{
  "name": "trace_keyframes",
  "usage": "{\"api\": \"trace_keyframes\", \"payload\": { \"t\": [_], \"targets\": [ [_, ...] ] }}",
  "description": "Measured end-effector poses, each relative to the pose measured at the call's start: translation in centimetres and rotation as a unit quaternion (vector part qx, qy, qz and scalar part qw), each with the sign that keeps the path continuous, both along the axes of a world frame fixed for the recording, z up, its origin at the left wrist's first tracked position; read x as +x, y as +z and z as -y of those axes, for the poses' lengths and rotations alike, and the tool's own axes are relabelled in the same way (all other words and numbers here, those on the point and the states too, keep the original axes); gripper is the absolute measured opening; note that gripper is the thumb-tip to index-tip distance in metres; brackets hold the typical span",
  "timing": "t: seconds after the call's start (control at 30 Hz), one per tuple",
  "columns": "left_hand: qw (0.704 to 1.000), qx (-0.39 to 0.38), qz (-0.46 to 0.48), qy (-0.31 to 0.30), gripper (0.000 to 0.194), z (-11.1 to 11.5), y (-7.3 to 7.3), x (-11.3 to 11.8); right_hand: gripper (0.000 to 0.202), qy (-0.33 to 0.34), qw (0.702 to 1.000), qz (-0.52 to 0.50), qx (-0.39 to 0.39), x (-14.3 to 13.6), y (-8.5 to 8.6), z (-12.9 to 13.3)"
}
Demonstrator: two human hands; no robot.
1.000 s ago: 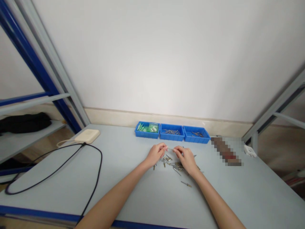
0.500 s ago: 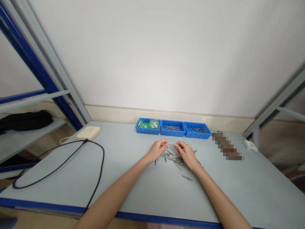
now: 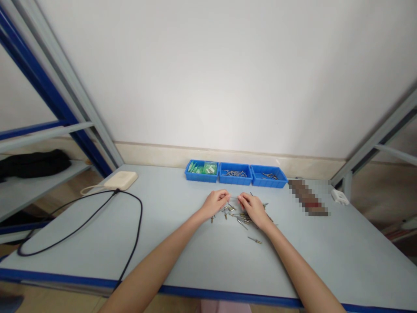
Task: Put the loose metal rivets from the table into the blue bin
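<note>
My left hand [image 3: 216, 202] and my right hand [image 3: 254, 208] face each other just above the table, each closed in a pinch. Between their fingertips runs a thin metal pin [image 3: 233, 198], held at both ends; its ends are hidden by the fingers. Below and around the hands lies a loose pile of metal pins [image 3: 241, 217] with thin grey shanks and thicker brass-coloured ends, rather like blind rivets. My right hand covers part of this pile. A single pin [image 3: 255, 240] lies apart, nearer to me.
Behind the hands stand three blue bins in a row: one with green packets [image 3: 202, 172], a middle bin [image 3: 235, 180] of thin metal pins, and a right bin [image 3: 269, 182] with fewer. A white box [image 3: 122, 180], a looped black cable [image 3: 140, 221] and a white plug [image 3: 339, 197] lie farther out.
The view has shifted slightly. Both hands keep their pinch on the pin and have barely moved.
</note>
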State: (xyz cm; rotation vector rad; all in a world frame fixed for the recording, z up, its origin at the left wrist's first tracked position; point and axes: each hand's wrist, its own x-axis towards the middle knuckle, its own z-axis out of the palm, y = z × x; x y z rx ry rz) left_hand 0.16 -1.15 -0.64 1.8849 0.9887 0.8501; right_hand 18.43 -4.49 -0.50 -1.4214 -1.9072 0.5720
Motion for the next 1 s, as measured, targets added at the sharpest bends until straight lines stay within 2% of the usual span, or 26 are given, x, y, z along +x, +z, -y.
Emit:
{"api": "trace_keyframes", "payload": {
  "t": [0.23,0.4,0.5,0.57,0.63,0.7,0.77,0.83,0.87,0.93,1.0],
  "targets": [
    [0.999,-0.032,0.016,-0.013,0.03,0.0,0.0,0.1,0.02,0.061,0.998,0.012,0.002,0.0,0.1,0.1],
    [0.999,0.029,-0.015,0.0,0.039,-0.2,0.0,0.0,0.034,0.026,0.999,0.03,0.016,-0.1,-0.5,0.1],
    [1.0,0.01,-0.002,-0.007,0.043,-0.3,-0.1,0.1,0.041,0.019,1.0,-0.011,0.021,0.2,-0.6,-0.3],
    [0.999,-0.013,0.029,-0.006,0.045,-0.3,-0.3,0.1,0.045,-0.017,0.999,-0.023,0.046,1.0,-0.2,-1.2],
    [0.998,-0.026,0.055,-0.002,0.046,-0.5,-0.4,0.0,0.048,-0.081,0.993,0.022,0.084,2.3,0.9,-2.6],
    [0.997,-0.033,0.068,0.006,0.048,-0.9,-0.6,-0.1,0.047,-0.149,0.97,0.148,0.123,4.0,2.2,-4.1],
    [0.997,-0.036,0.072,0.015,0.049,-1.1,-0.7,-0.3,0.042,-0.201,0.923,0.288,0.155,5.5,3.5,-5.4],
    [0.996,-0.036,0.075,0.021,0.05,-1.3,-0.8,-0.4,0.036,-0.226,0.879,0.379,0.181,6.3,4.2,-5.8],
    [0.996,-0.036,0.077,0.023,0.05,-1.3,-0.8,-0.5,0.034,-0.228,0.866,0.403,0.19,6.4,4.3,-5.7],
    [0.996,-0.037,0.081,0.026,0.05,-1.4,-0.7,-0.5,0.032,-0.227,0.858,0.414,0.202,6.1,4.0,-4.7],
    [0.996,-0.035,0.084,0.024,0.051,-1.4,-0.6,-0.5,0.03,-0.227,0.864,0.397,0.209,5.6,3.0,-3.2]
  ]
}}
